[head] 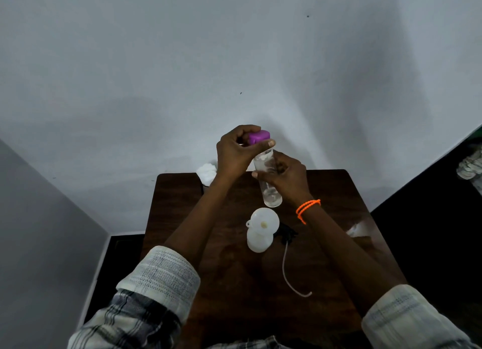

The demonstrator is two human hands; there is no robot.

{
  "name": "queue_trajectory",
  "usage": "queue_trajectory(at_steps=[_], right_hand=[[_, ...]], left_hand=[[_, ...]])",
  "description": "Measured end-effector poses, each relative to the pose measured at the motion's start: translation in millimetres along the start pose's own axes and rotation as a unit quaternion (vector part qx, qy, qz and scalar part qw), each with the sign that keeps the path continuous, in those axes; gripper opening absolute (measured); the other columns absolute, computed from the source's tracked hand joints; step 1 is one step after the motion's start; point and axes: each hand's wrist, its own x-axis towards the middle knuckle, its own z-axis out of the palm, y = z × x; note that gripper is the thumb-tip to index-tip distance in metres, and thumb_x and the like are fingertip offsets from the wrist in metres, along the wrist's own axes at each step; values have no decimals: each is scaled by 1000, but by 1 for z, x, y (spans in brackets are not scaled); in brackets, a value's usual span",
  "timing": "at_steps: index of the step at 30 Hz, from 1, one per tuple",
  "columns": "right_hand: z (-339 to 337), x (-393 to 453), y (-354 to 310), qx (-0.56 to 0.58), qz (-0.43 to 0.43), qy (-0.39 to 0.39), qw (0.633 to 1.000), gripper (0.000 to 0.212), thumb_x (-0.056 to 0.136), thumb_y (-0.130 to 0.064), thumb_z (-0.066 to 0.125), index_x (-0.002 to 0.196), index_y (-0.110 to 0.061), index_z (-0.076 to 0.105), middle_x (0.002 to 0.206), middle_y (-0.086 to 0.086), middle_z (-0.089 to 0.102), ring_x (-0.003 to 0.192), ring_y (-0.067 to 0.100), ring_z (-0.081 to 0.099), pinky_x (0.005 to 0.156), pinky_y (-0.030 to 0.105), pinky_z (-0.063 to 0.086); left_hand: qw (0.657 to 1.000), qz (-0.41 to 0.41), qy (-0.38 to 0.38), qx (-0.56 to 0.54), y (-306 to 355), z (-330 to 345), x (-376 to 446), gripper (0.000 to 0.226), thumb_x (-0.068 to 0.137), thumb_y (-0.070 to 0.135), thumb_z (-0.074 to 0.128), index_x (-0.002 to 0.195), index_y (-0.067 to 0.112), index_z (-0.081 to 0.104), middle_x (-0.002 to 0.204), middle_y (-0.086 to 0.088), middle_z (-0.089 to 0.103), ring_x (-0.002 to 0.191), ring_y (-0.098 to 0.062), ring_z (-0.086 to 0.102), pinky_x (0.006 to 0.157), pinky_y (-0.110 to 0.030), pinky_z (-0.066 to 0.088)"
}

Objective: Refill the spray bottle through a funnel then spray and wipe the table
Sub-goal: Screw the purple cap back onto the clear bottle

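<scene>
The left hand (234, 150) grips the purple plastic cap (258, 136); the right hand (287, 179) holds the clear water bottle (270, 184); the white plastic funnel (263, 222) sits in the white spray bottle (259, 241); pouring, spraying and wiping seem left.

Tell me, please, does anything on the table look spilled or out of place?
Yes. The black spray head lies loose on the table beside the funnel, its tube trailing towards the person. No spill is plain to see. A pale patch near the right edge may be only glare.

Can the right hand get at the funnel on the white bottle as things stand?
Probably not yet: the right hand grips the clear bottle. The funnel sits uncovered just below that bottle, so once freed, the way looks open.
</scene>
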Motion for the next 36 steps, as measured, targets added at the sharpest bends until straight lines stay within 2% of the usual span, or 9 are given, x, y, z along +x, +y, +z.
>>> queue_trajectory(at_steps=[4, 10, 13, 16, 22, 25, 28, 31, 36], right_hand=[[0, -2, -1, 31, 18, 0, 999, 44, 64, -37, 94, 102, -27, 75, 91, -6, 76, 86, 5, 72, 80, 23, 58], [2, -2, -4, 63, 27, -21, 997, 43, 64, -40, 93, 102, -28, 76, 89, -3, 76, 86, 12, 74, 85, 37, 61], [4, -1, -6, 58, 22, -15, 998, 45, 64, -44, 93, 103, -29, 75, 90, -4, 76, 87, 9, 73, 84, 33, 61], [2, -1, -6, 57, 26, -13, 998, 45, 64, -44, 93, 102, -29, 75, 90, -6, 76, 86, 7, 72, 83, 31, 60], [-1, -2, -2, 77, 28, -22, 996, 40, 64, -41, 94, 98, -28, 76, 89, -1, 76, 87, 16, 74, 85, 43, 61], [0, -2, -3, 99, 33, -17, 994, 40, 66, -34, 94, 101, -26, 76, 89, 2, 76, 87, 21, 74, 86, 45, 61], [-1, -2, -2, 114, 39, -18, 993, 37, 67, -30, 94, 99, -23, 76, 90, 6, 76, 87, 25, 74, 86, 49, 60], [-3, -2, -2, 114, 34, -23, 993, 38, 67, -30, 94, 100, -26, 76, 92, 2, 77, 88, 20, 75, 87, 49, 60], [-5, -3, -5, 127, 20, -20, 992, 41, 68, -25, 93, 105, -22, 76, 95, -4, 79, 91, 14, 75, 88, 45, 61]], left_hand=[[999, -24, -25, -26, -5, -3, 2, 44, 70, 30, 93, 109, 21, 77, 101, 5, 78, 95, -11, 72, 92, -38, 59], [995, -44, 3, -91, -9, -1, -1, 39, 76, 18, 88, 112, 9, 74, 104, -9, 78, 102, -30, 73, 95, -54, 56], [994, -39, 32, -99, -8, 2, -2, 44, 69, 24, 92, 107, 10, 74, 102, -8, 78, 100, -29, 74, 92, -52, 58], [994, -38, 16, -98, -6, 3, -1, 44, 70, 24, 91, 108, 11, 73, 103, -7, 78, 100, -29, 74, 93, -50, 58], [992, -38, -89, -81, -10, -7, 7, 45, 87, 21, 79, 128, 12, 63, 118, -10, 73, 106, -20, 71, 94, -46, 58], [989, -59, -76, -109, -10, -5, 5, 48, 91, 22, 76, 135, 21, 57, 126, -7, 68, 106, -21, 71, 90, -42, 60], [984, -75, -66, -145, -13, -3, 2, 36, 97, 20, 69, 131, 12, 60, 117, -8, 67, 102, -24, 69, 90, -45, 59], [978, -83, -80, -175, -12, -2, 1, 30, 102, 17, 61, 128, 2, 62, 115, -11, 67, 102, -22, 67, 88, -42, 57], [984, -84, -39, -150, -9, 1, 2, 46, 83, 22, 83, 123, 11, 62, 106, -5, 71, 92, -21, 72, 84, -40, 60]])
